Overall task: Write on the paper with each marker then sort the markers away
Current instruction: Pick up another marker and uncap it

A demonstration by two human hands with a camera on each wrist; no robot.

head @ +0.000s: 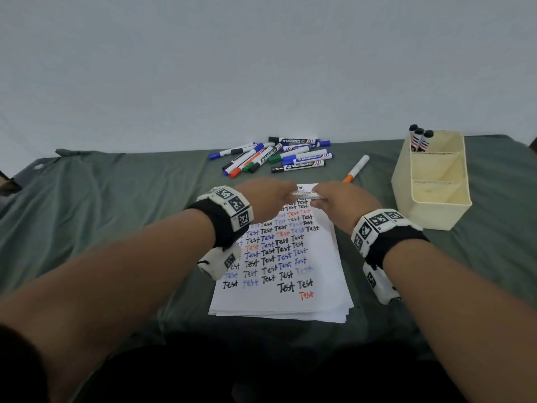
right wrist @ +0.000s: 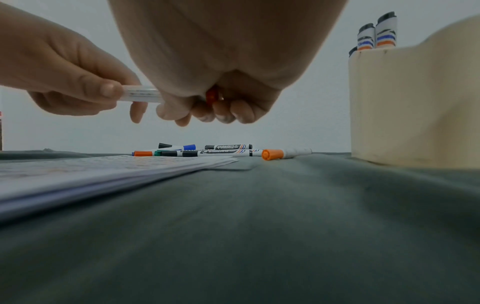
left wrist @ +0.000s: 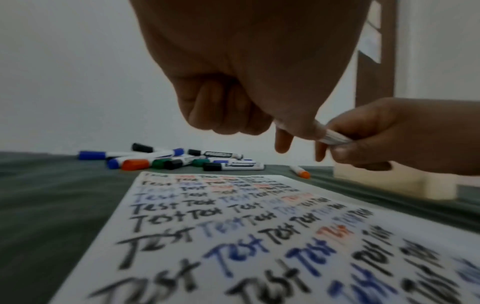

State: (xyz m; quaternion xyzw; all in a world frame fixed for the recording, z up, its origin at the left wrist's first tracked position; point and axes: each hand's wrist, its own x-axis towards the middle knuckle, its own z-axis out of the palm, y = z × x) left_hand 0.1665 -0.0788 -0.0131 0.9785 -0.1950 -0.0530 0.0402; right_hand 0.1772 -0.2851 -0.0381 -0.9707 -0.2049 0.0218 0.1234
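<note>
1. Head view: we see the left hand point(head: 266, 199) and right hand point(head: 343, 203) gripping one white marker point(head: 306, 194) between them, above the far edge of the paper point(head: 316, 286) covered in "Test". A pile of markers point(head: 273, 157) lies near the bed's point(head: 116, 205) far edge; an orange-capped marker point(head: 356, 169) lies beside the cream box point(head: 433, 216), which holds three black-capped markers point(head: 420, 139) in its far compartment.
2. Left wrist view: our left fingers point(left wrist: 226, 115) are curled round the marker's barrel.
3. Right wrist view: our right fingers point(right wrist: 221, 111) curl round its red end point(right wrist: 211, 96).
</note>
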